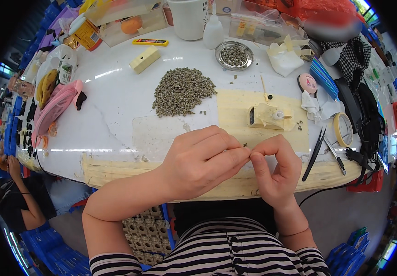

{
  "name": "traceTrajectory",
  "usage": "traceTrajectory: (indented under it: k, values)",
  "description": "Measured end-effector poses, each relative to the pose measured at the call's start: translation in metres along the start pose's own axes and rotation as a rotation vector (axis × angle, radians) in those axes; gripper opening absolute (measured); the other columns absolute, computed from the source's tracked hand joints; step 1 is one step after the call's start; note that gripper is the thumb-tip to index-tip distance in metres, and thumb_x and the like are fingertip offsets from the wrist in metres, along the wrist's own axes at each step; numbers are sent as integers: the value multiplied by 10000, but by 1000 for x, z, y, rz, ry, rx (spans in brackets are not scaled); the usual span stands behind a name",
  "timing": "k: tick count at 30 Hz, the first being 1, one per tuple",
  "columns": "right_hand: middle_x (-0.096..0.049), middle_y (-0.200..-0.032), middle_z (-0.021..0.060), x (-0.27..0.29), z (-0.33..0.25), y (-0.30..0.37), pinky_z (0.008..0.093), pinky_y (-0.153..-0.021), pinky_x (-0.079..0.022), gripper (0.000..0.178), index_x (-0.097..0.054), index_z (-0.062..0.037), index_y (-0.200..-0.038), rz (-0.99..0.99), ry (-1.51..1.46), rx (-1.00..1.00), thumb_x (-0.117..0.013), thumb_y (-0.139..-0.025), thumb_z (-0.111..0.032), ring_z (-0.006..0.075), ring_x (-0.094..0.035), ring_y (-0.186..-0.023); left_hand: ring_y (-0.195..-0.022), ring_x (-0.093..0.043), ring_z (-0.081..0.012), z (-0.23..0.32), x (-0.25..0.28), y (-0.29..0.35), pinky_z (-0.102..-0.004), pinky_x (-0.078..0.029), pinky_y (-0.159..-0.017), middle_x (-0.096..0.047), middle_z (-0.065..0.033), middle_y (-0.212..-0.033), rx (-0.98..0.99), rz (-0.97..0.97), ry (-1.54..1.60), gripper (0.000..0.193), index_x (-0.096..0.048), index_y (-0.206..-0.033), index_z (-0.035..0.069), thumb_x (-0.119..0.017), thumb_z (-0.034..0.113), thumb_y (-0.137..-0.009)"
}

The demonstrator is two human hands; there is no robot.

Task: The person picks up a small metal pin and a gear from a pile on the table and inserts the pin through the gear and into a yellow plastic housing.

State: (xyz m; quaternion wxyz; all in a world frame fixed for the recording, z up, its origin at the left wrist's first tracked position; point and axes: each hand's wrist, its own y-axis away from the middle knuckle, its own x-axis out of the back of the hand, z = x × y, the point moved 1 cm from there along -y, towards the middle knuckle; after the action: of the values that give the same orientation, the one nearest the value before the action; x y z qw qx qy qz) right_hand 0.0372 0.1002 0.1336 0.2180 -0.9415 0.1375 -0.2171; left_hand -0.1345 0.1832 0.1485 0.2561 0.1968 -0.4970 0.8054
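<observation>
My left hand point(203, 158) and my right hand point(277, 168) meet at the fingertips above the table's near edge. Both are closed in a pinch, and whatever lies between the fingertips is too small to make out. A tiny dark speck point(245, 145) shows just beyond them. Past my left hand lies a heap of small grey metal parts point(183, 92). A tape-covered block point(269, 116) with a white knob on top stands beyond my right hand, on a sheet of yellowish tape point(235, 99). Black tweezers point(314, 154) lie to the right of my right hand.
A round metal dish point(234, 56) of small parts stands beyond the heap, near a white squeeze bottle point(213, 33). On the right are a tape roll point(342, 129) and a slim pen-like tool point(338, 158). A pink mesh pouch point(58, 108) lies left. Another person's arm point(23, 193) shows far left.
</observation>
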Motion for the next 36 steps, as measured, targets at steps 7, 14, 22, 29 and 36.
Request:
traceTrajectory:
  k: [7, 14, 22, 29, 36]
  values:
    - [-631, -767, 73, -2, 1, -1, 307, -611, -443, 104, -648, -17, -831, 33, 42, 73, -751, -839, -20, 221, -566, -674, -627, -617, -199, 0, -2, 1, -289, -487, -521, -671, -49, -797, 22, 8, -2, 249, -724, -892, 36, -826, -9, -670]
    - [-634, -780, 76, 0, 1, 2, 305, -632, -451, 89, -642, -13, -844, -13, -17, -30, -722, -876, -37, 222, -571, -686, -629, -617, -198, 2, 0, -2, -288, -486, -525, -674, -51, -791, 23, 37, 25, 239, -734, -898, 37, -824, -9, -682]
    - [-646, -787, 74, -2, 1, 0, 312, -620, -447, 103, -643, -18, -836, 26, 40, 86, -745, -842, -32, 226, -577, -684, -630, -616, -201, 1, -2, 0, -290, -485, -523, -673, -54, -791, 36, 5, 11, 254, -728, -894, 36, -824, -9, -663]
    - [-639, -780, 75, -2, 2, 1, 317, -615, -445, 92, -636, -12, -837, 2, 36, 20, -725, -861, -21, 232, -569, -679, -626, -614, -203, 1, -1, -1, -290, -478, -518, -671, -56, -786, 21, 34, 31, 240, -726, -889, 32, -826, -11, -676]
    - [-630, -773, 77, -2, 0, 0, 321, -615, -445, 92, -636, -11, -839, 29, 19, 75, -723, -867, -26, 236, -568, -676, -625, -613, -199, 2, -2, -2, -289, -476, -516, -669, -53, -782, 37, 20, 10, 234, -722, -875, 38, -829, -10, -672]
